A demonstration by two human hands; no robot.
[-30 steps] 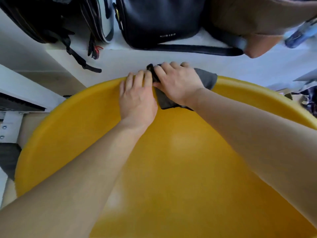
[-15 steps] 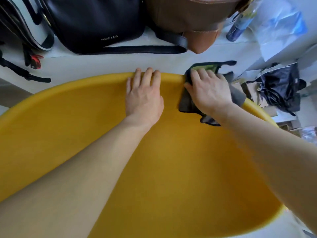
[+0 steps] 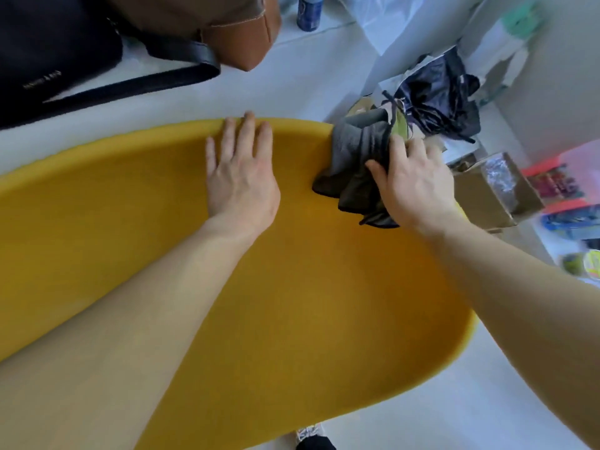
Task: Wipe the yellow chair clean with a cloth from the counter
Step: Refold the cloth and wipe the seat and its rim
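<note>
A: Left hand [image 3: 242,183] lies flat on the inside of the yellow chair [image 3: 292,303], fingers straight, tips on the far rim. It holds nothing.

B: Right?

A: Right hand [image 3: 415,186] grips the cloth [image 3: 354,157]. The fingers curl over the bunched fabric where it crosses the rim, with the thumb spread out on it. The fingertips are hidden behind the edge.

B: Cloth orientation?

A: It is dark grey and draped over the far rim towards the chair's right end. Its long axis runs across the rim, from the outside down into the shell. The lower folds lie crumpled on the yellow surface beside the thumb.

B: Chair?

A: The shell's long axis runs from the left edge of the view to the lower right. The far rim sits just beside the near edge of the white counter [image 3: 292,86].

B: Delta against earlier frames?

A: A second ago the hands were touching at mid-rim. Half a second ago the cloth was just beside the left hand. Now it is further right along the rim and the hands are well apart. The left hand has kept its flat pose on the rim.

B: Surroundings?

A: A black bag [image 3: 58,43] and a brown bag [image 3: 227,30] sit on the counter. A cardboard box [image 3: 493,190] is past the chair's right end.
</note>
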